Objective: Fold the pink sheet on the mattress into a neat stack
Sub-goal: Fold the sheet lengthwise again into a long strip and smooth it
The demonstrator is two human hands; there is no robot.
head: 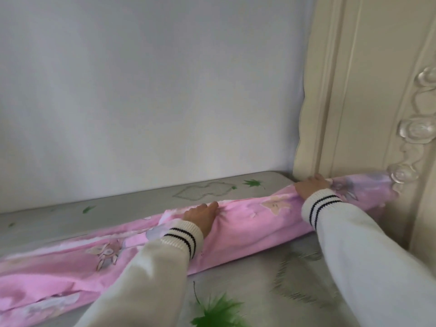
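The pink sheet (238,227), printed with cartoon figures, lies as a long narrow band across the grey mattress (132,201), from the lower left up to the headboard at the right. My left hand (201,215) presses palm-down on the band's middle, fingers spread a little. My right hand (310,186) lies on the sheet's far end beside the headboard, fingers curled into the fabric. Both arms wear white sleeves with black-striped cuffs.
A cream carved headboard (368,90) with clear ornaments stands at the right, touching the sheet's end. A plain white wall (141,90) runs behind the mattress. Green leaf prints mark the mattress surface (217,312).
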